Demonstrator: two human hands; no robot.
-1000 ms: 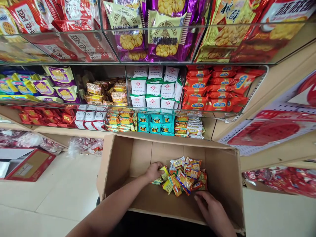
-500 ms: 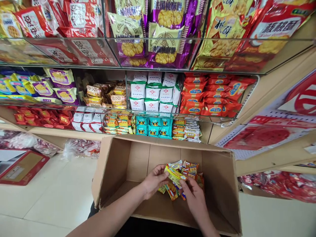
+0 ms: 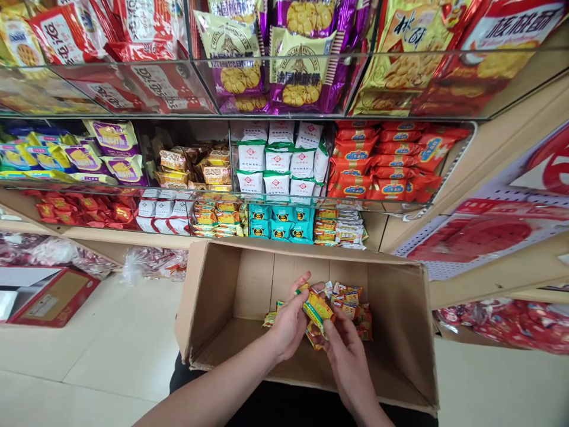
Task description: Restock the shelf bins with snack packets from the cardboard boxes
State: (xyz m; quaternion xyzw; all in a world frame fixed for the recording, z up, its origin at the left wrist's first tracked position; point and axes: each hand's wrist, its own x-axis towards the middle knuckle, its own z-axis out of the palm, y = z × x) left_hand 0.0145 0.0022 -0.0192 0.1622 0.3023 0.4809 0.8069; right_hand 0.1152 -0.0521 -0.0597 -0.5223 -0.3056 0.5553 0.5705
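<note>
Inside an open cardboard box (image 3: 216, 350), both my hands are closed around a yellow snack packet (image 3: 317, 308). My left hand (image 3: 291, 317) grips its left end, with the fingertips behind it. The right hand (image 3: 347, 350) has thumb and fingers on its lower right end. Below and behind the hands lies a loose heap of small snack packets (image 3: 349, 299), mostly orange and yellow. A few yellow packets (image 3: 269, 319) show left of my left hand. The hands hide part of the heap.
Behind the box, shelves hold white-and-green packets (image 3: 278, 160), red packets (image 3: 353, 157) and teal packets (image 3: 282, 222) behind clear plastic fronts (image 3: 284, 201). A red-edged carton (image 3: 57, 299) stands on the floor at left. Bagged red goods (image 3: 511, 323) lie at right.
My left hand has turned, with its fingers now more behind the yellow packet, whose face is tilted differently. More yellow packets show at left. The whole view has shifted slightly.
</note>
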